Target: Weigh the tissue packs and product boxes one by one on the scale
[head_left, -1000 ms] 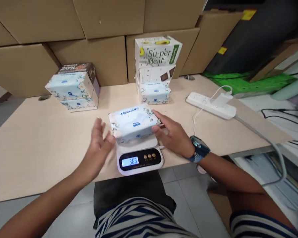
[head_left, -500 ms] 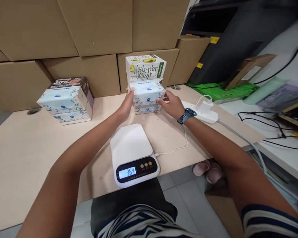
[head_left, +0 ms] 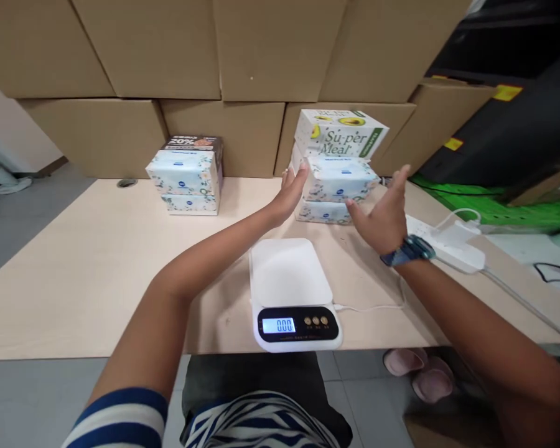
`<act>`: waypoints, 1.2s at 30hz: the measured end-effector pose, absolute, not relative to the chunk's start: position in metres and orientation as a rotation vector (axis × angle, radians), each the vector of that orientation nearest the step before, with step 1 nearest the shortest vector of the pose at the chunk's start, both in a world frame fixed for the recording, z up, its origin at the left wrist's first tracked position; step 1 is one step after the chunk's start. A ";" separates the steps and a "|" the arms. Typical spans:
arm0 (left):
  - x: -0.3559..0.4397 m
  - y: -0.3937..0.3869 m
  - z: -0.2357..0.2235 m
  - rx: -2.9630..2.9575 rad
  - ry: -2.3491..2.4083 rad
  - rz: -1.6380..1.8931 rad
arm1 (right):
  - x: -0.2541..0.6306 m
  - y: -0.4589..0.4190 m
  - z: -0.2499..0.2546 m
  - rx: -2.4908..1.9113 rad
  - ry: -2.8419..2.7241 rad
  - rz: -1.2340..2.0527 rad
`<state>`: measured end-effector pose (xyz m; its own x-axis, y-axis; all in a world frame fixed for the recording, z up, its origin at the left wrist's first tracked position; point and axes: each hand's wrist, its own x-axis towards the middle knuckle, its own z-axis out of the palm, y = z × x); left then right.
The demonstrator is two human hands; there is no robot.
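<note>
Two tissue packs with a pale blue floral print are stacked at the back right; the upper tissue pack (head_left: 338, 180) rests on the lower tissue pack (head_left: 324, 213). Behind them rises the white Su-per Meal box (head_left: 343, 134) with avocado pictures. My left hand (head_left: 289, 194) is at the stack's left side, fingers stretched out; whether it touches the upper pack I cannot tell. To the right of the stack, my right hand (head_left: 383, 218) is open, its fingers spread and thumb near the pack's front corner. Nearer me lies a white digital scale (head_left: 290, 274), its display reading 0.00.
Another pair of floral tissue packs (head_left: 184, 177) stands at the left before a dark box (head_left: 193, 143). Cardboard boxes (head_left: 261, 50) wall off the back. A white power strip (head_left: 462, 252) lies at the right, and a thin white cable (head_left: 368, 307) runs from the scale.
My right hand has opened and drawn away from the upper tissue pack, which stays on the stack. The scale display has gone from 3.64 to 0.00. The view has turned left.
</note>
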<state>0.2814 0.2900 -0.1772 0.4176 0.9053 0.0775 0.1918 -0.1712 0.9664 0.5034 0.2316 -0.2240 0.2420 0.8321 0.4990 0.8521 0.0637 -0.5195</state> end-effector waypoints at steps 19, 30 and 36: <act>-0.029 0.292 -0.209 1.325 1.472 1.633 | 0.226 0.328 -0.221 -1.070 -1.458 1.048; 0.028 0.261 -0.175 1.655 1.078 1.610 | 0.242 0.288 -0.170 -0.704 -1.693 1.267; 0.095 0.129 -0.175 1.975 0.638 1.003 | 0.430 0.154 -0.189 -0.809 -1.869 1.027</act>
<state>0.0946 0.1289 -0.1746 0.5557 0.7190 0.4174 0.0730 -0.5424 0.8370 0.4295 0.1542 -0.1889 -0.4438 0.8217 0.3577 0.1387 0.4573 -0.8784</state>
